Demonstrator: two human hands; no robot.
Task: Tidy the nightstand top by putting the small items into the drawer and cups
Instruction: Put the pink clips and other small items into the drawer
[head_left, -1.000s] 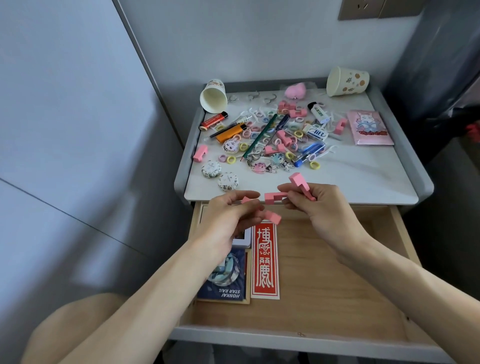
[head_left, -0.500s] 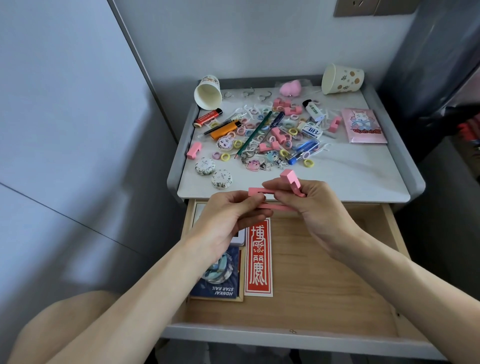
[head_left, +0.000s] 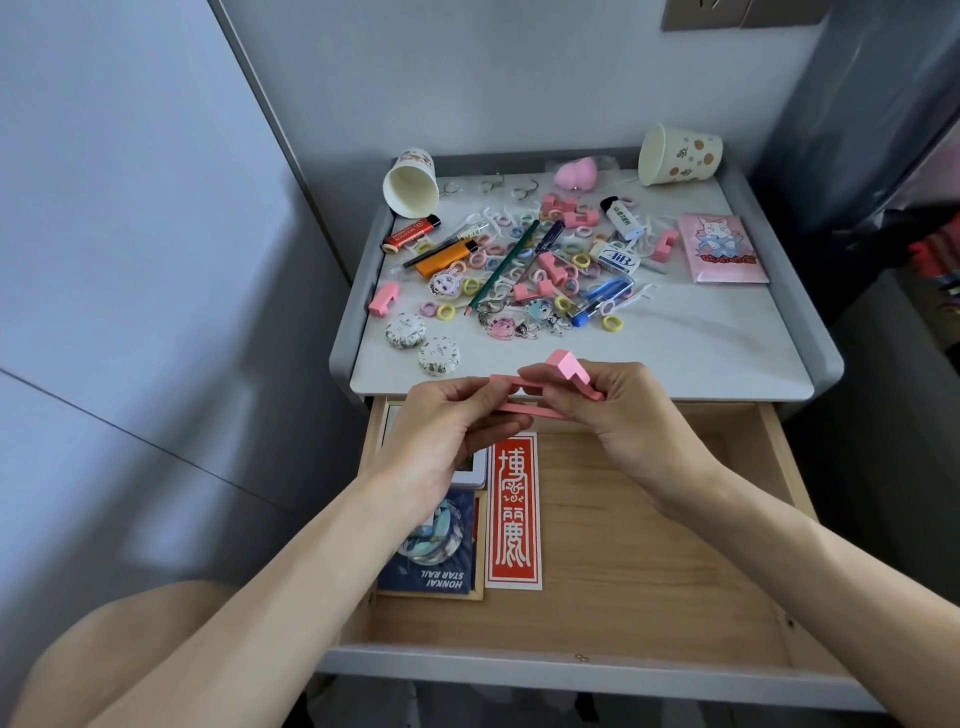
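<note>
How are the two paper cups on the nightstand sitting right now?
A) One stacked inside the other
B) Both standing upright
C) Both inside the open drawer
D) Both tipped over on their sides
D: the back-left paper cup and the back-right paper cup both lie tipped over on the nightstand top, with their open mouths facing sideways rather than up.
</note>
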